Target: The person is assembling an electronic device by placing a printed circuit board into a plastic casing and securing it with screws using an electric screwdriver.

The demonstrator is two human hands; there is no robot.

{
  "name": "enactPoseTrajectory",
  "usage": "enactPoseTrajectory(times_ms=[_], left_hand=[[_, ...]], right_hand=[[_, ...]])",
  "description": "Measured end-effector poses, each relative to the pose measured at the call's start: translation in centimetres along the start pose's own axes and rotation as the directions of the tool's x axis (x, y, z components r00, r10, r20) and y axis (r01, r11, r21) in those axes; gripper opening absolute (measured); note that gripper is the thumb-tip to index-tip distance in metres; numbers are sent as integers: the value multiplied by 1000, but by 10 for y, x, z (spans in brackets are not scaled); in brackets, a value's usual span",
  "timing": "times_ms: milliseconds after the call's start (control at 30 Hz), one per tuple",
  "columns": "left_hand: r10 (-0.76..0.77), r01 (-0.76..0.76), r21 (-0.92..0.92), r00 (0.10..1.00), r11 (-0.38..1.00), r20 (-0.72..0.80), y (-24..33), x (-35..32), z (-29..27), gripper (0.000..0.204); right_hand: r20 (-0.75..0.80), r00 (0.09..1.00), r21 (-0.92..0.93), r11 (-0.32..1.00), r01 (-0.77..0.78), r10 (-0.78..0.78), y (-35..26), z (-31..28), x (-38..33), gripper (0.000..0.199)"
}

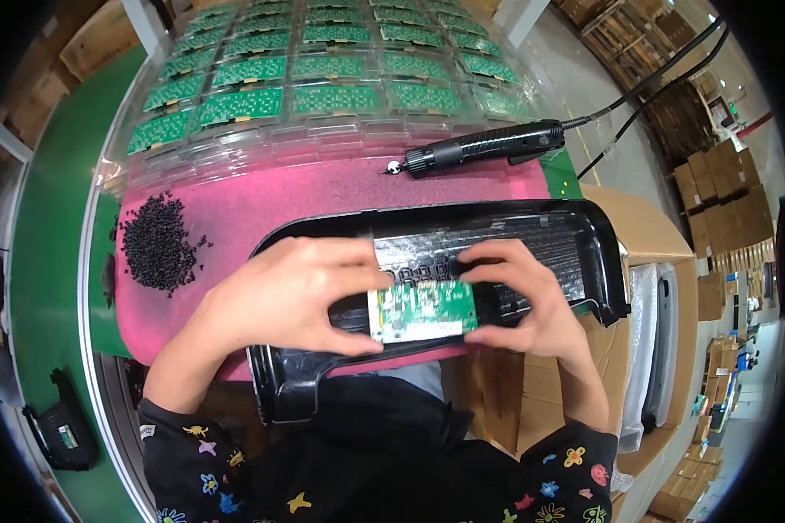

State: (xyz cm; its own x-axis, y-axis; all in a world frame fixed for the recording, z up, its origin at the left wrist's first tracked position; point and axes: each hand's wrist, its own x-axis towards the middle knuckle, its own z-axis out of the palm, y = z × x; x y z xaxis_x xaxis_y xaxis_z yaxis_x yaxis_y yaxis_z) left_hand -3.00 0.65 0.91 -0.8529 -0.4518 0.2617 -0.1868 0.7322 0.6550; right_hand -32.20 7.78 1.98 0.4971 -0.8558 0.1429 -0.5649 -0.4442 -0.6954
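Between my two hands is a green circuit board (436, 307), held by its left and right ends. My left hand (301, 292) has its thumb at the board's lower left corner and its fingers at the upper left. My right hand (523, 301) pinches the opposite end between thumb and fingers. Under the board lies a black plastic housing (549, 235), a long shallow shell with raised edges, tilted across the front of the pink mat (262, 205). Inside the housing, a row of dark rectangular cutouts shows just beyond the board.
A heap of small black screws (155, 244) lies on the mat's left. A black electric screwdriver (488, 146) rests behind the housing, its cable running right. Clear trays (296, 139) of green boards fill the back. An open cardboard box (628, 349) stands at the right.
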Motion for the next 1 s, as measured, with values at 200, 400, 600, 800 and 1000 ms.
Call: enactPoseTrajectory(times_ms=[200,400,600,800,1000], left_hand=[[-101,97,152,995,984,22,-1,2,11,50],[-172,166,245,985,955,5,1,4,11,49],[-190,176,287,982,942,19,2,6,12,51],[-173,163,291,985,943,10,2,5,12,52],[-175,165,291,984,943,10,0,2,12,53]], right_hand=[[-37,999,-22,1000,-21,20,13,13,2,55],[-63,994,-81,992,-97,92,11,19,2,51],[-75,994,-103,990,-92,84,13,21,3,51],[-73,991,-102,988,-116,109,10,20,3,50],[-86,989,-95,987,-132,124,10,24,5,58]])
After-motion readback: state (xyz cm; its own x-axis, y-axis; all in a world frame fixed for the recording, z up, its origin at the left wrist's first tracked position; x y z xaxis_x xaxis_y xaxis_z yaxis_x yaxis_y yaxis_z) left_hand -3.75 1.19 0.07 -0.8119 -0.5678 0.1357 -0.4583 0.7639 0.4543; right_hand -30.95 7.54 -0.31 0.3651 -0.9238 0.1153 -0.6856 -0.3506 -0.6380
